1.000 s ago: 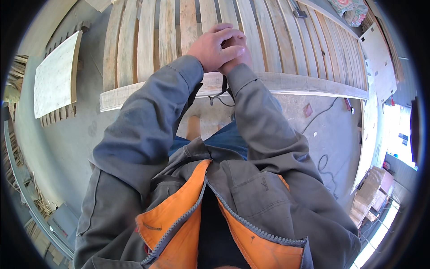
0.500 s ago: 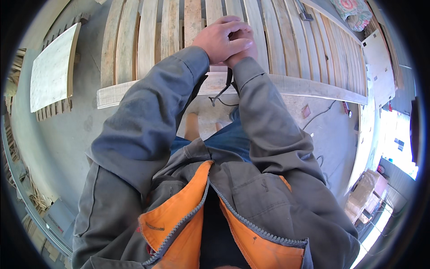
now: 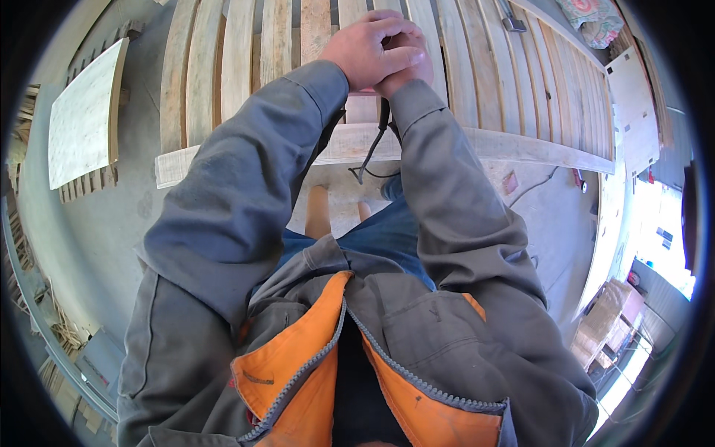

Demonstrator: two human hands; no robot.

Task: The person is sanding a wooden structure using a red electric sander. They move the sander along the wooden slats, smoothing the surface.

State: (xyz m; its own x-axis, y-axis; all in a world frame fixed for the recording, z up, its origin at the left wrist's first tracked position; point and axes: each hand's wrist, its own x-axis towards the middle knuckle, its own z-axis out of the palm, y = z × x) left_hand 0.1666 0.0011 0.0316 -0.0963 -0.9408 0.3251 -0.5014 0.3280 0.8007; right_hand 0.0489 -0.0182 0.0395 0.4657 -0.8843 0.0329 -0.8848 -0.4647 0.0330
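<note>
My two hands are together over a wooden slatted frame, closed around a corded tool whose body they mostly cover. My left hand (image 3: pixel 363 54) reaches in from the left, its fingers overlapping my right hand (image 3: pixel 408 68). From beneath my right wrist a black power cord (image 3: pixel 383 115) comes out and loops over the near rail (image 3: pixel 506 144). Pale wooden slats (image 3: pixel 237 67) run away from me on both sides of the hands. What kind of tool it is, and where it meets the wood, I cannot make out.
A whitish panel (image 3: pixel 86 115) rests on slatted wood at the left. Further right along the slats lies a small dark metal piece (image 3: pixel 514 24). A cable (image 3: pixel 535 188) trails over the floor, and a patterned cloth bundle (image 3: pixel 592 21) sits at the far right.
Both hands have moved together a little farther from the near rail, along the slats. More of the black cord shows below them. The view has shifted slightly.
</note>
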